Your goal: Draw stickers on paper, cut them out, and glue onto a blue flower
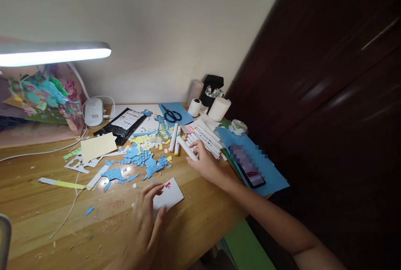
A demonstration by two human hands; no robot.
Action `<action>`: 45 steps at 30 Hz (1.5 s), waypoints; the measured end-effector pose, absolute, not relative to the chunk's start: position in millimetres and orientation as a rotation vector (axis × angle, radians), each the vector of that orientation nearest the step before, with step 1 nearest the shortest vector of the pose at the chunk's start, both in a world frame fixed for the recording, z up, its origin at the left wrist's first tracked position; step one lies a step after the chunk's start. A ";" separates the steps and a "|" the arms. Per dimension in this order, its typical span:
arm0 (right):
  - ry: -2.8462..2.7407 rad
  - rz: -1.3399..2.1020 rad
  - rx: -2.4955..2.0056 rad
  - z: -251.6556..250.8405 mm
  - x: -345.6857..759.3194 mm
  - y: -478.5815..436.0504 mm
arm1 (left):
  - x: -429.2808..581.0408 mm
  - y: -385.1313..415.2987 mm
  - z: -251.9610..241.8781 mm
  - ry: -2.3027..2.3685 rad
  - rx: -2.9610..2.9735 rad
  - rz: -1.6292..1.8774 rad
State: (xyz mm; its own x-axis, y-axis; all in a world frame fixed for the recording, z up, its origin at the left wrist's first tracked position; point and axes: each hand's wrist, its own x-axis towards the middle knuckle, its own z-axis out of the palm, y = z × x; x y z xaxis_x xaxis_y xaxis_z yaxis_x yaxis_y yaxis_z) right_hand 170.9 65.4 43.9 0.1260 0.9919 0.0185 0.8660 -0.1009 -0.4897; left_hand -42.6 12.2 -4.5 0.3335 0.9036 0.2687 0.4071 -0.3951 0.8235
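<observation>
My right hand [205, 163] has its fingers closed around a white marker [186, 146], which tilts up and to the left. Beside it lies a pile of white markers [206, 138], and two more markers [173, 138] lie to its left. A small white card [171, 197] with a red bow drawn near its top rests on the table at the front. My left hand [145, 220] hovers over or rests at the card's left side, fingers apart and curved; I cannot tell whether they touch it. Part of the card is hidden by that hand.
Blue, yellow and white paper scraps [140, 157] cover the table's middle. Scissors [172, 115] lie on blue paper at the back. A phone [247, 167] lies on blue paper at right. A lit lamp [56, 52] hangs at left, above a thin white cable [70, 215].
</observation>
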 end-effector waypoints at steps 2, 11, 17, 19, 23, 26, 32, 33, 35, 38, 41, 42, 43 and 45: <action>-1.901 0.269 -2.167 47.4 177.0 64.4 | -44.3 13.2 -6.1 1.119 1.984 0.946; -1.952 -0.076 -2.445 62.8 226.2 92.2 | -39.6 6.4 7.0 1.148 1.946 1.076; -1.933 0.070 -2.632 56.9 273.2 119.2 | -43.1 5.3 8.5 1.138 2.018 1.086; -1.947 0.147 -2.653 53.3 277.9 121.4 | -43.7 3.2 7.4 1.109 2.069 1.093; -1.986 0.258 -2.641 48.7 279.9 126.4 | -43.9 -0.7 6.8 1.044 2.148 1.099; -1.984 0.208 -2.613 50.3 278.1 130.5 | -45.5 -0.1 7.4 1.014 2.182 1.062; -1.978 -0.085 -2.447 80.2 264.3 117.0 | -48.8 6.4 5.7 1.034 2.261 1.044; -2.005 -0.128 -2.396 87.2 259.1 109.8 | -48.0 7.6 5.7 1.052 2.261 1.071; -2.114 -0.159 -2.259 100.1 245.7 91.9 | -45.6 10.2 7.1 1.099 2.262 1.130; -2.455 -0.204 -1.816 113.9 222.4 62.5 | -41.4 14.8 11.6 1.194 2.276 1.172; -2.669 -0.268 -1.259 117.9 203.7 39.2 | -39.2 18.5 14.6 1.186 2.354 1.138; -2.670 -0.280 -1.175 116.3 199.3 33.5 | -39.2 18.8 14.9 1.162 2.388 1.092; -2.650 -0.283 -1.126 112.9 195.5 28.7 | -39.6 18.4 15.1 1.153 2.407 1.037; -2.498 -0.241 -1.089 100.8 188.3 21.4 | -40.9 15.7 16.2 1.201 2.367 0.951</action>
State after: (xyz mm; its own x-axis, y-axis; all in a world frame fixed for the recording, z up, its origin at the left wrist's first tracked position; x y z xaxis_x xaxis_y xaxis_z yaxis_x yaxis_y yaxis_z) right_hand 188.3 21.4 100.8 -0.6146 0.6625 0.4281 0.7321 0.6812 -0.0031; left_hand -40.9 15.7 16.2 0.4248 0.8037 0.4167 0.5898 -0.5949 0.5461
